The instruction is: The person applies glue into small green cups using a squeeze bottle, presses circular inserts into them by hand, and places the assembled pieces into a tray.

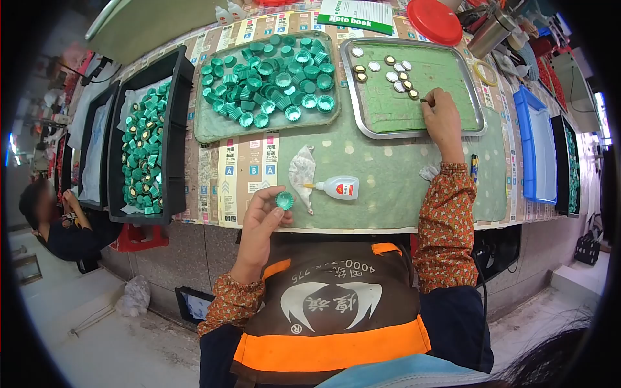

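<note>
My left hand pinches a small green fluted cup just over the table's front edge, its open side facing up. My right hand reaches over a metal-rimmed tray with a green lining. Its fingertips are pressed together at a small dark spot; what they hold, if anything, is too small to make out. Small white discs and gold-and-dark discs lie in that tray. Between my hands, a white glue bottle lies on its side, its tip on a crumpled white cloth.
A tray heaped with green fluted cups stands at the back left. Farther left, a black crate holds more cups. A blue bin stands right; a notebook and red lid lie behind. Another person sits far left.
</note>
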Tool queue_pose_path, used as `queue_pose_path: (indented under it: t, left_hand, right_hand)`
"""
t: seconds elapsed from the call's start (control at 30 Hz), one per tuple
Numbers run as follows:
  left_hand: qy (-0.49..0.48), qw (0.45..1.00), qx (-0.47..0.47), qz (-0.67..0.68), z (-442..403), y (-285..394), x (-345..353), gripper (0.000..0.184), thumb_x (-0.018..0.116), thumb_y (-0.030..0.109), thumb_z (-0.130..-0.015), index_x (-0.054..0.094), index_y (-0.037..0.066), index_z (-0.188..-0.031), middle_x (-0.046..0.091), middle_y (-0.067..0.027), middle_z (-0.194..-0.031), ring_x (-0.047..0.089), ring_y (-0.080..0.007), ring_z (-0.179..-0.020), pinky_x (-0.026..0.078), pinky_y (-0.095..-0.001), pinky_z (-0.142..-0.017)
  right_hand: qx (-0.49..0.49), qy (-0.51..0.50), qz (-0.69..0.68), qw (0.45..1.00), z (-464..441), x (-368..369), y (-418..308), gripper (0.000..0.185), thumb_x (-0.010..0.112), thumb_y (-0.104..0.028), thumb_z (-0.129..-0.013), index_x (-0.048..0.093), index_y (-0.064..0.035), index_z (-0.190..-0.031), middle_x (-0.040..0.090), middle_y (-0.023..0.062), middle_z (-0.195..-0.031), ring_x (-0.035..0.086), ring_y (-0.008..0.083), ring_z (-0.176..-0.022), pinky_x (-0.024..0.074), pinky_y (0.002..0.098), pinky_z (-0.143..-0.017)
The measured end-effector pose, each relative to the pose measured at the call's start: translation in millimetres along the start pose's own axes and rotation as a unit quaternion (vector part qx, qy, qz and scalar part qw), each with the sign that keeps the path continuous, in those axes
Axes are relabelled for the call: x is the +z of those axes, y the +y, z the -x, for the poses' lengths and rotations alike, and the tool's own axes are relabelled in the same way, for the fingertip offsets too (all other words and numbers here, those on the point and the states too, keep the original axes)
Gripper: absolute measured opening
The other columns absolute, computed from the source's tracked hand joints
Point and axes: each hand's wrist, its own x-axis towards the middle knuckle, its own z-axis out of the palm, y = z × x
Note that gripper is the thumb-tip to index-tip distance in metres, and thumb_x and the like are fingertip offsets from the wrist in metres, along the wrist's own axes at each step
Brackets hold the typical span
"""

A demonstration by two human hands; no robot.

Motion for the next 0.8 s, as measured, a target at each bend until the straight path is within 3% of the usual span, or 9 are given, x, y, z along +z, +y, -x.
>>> queue_pose_path:
  t: [0.07, 0.17, 0.27, 0.37, 0.57, 0.8]
  left_hand:
    - [-0.003, 1.0, 0.0, 0.001, -0.2, 0.4, 1.1, 0.041, 0.057, 0.017, -0.102, 0.048, 0.005, -0.14, 0.064, -0.0122, -0.125, 0.063, -0.0112, -0.098, 0.052, -0.0282, -0.091]
    - [-0.008, 1.0, 0.0, 0.009, 0.1, 1.4, 2.5, 0.041, 0.056, 0.019, -0.103, 0.048, 0.003, -0.141, 0.065, -0.0128, -0.123, 0.063, -0.0117, -0.098, 0.052, -0.0292, -0.091]
    - [-0.011, 1.0, -0.006, 0.016, -0.1, 2.3, 2.7, 0.041, 0.055, 0.02, -0.104, 0.05, 0.001, -0.14, 0.065, -0.013, -0.121, 0.064, -0.0132, -0.099, 0.053, -0.0312, -0.092]
    - [-0.009, 1.0, -0.012, 0.024, -1.2, 1.9, 5.7, 0.04, 0.054, 0.02, -0.105, 0.05, 0.0, -0.139, 0.065, -0.0122, -0.121, 0.064, -0.0147, -0.103, 0.053, -0.032, -0.093]
    - [-0.017, 1.0, -0.01, 0.018, -0.5, 6.1, 14.2, 0.043, 0.054, 0.025, -0.105, 0.05, -0.003, -0.139, 0.066, -0.0117, -0.118, 0.065, -0.0176, -0.107, 0.053, -0.0332, -0.093]
    - [-0.028, 0.998, -0.031, 0.048, 1.6, 6.2, 15.9, 0.046, 0.054, 0.028, -0.105, 0.05, -0.002, -0.14, 0.066, -0.0131, -0.115, 0.064, -0.0157, -0.099, 0.054, -0.0328, -0.092]
  right_hand:
    - [0.013, -0.01, -0.08, 0.997, 5.5, -3.3, -3.5, 0.015, 0.067, -0.007, -0.089, 0.065, -0.001, -0.103, 0.067, 0.0119, -0.091, 0.064, 0.0246, -0.083, 0.0518, 0.0353, -0.078]
    - [0.038, -0.034, -0.275, 0.96, 32.4, -19.8, -37.0, 0.02, 0.068, -0.01, -0.09, 0.065, 0.0003, -0.107, 0.069, 0.0115, -0.087, 0.066, 0.0205, -0.08, 0.0524, 0.0345, -0.076]
    - [0.037, -0.146, -0.333, 0.931, 76.0, -30.8, -67.8, 0.02, 0.069, -0.008, -0.091, 0.065, 0.0008, -0.109, 0.07, 0.0093, -0.085, 0.063, 0.013, -0.079, 0.0518, 0.0314, -0.074]
    - [0.038, -0.207, -0.317, 0.925, 115.3, -19.2, -80.2, 0.017, 0.068, -0.006, -0.091, 0.065, 0.0007, -0.106, 0.069, 0.0117, -0.087, 0.065, 0.0195, -0.078, 0.0519, 0.0342, -0.073]
    - [-0.082, -0.113, -0.149, 0.979, 146.6, -7.3, -79.8, 0.021, 0.068, -0.002, -0.087, 0.063, -0.0021, -0.108, 0.06, 0.0164, -0.093, 0.062, 0.0364, -0.086, 0.0496, 0.042, -0.075]
    - [-0.112, -0.139, -0.162, 0.971, 145.4, -19.9, -76.3, 0.031, 0.068, 0.0, -0.084, 0.061, -0.0037, -0.114, 0.057, 0.0158, -0.1, 0.059, 0.0369, -0.093, 0.0478, 0.0439, -0.08]
